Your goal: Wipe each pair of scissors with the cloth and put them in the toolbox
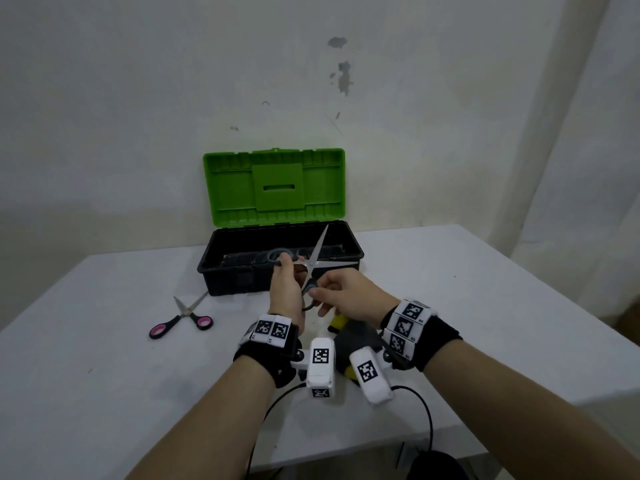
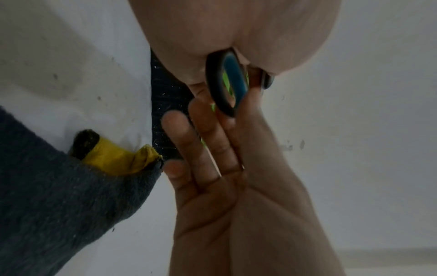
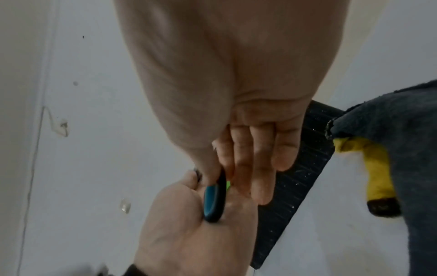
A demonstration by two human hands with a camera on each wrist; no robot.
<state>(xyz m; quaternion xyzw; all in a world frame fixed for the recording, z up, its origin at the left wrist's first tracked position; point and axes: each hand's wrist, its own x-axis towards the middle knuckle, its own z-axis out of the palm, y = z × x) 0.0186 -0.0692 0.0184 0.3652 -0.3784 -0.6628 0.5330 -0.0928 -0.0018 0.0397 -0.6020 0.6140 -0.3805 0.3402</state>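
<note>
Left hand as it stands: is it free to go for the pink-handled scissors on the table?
Probably not yet. The left hand grips a handle of the open blue-handled scissors, shared with the right hand. The path to the pink-handled scissors looks clear.

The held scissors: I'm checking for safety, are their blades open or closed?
Open. The scissors' two blades splay in a V above the toolbox.

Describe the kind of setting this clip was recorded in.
Probably a bare workroom or recording space, not a home kitchen or shop: a plain white table against a scuffed, flaking white wall, with only an open green-lidded toolbox and tools like the pink-handled scissors set out.
</note>
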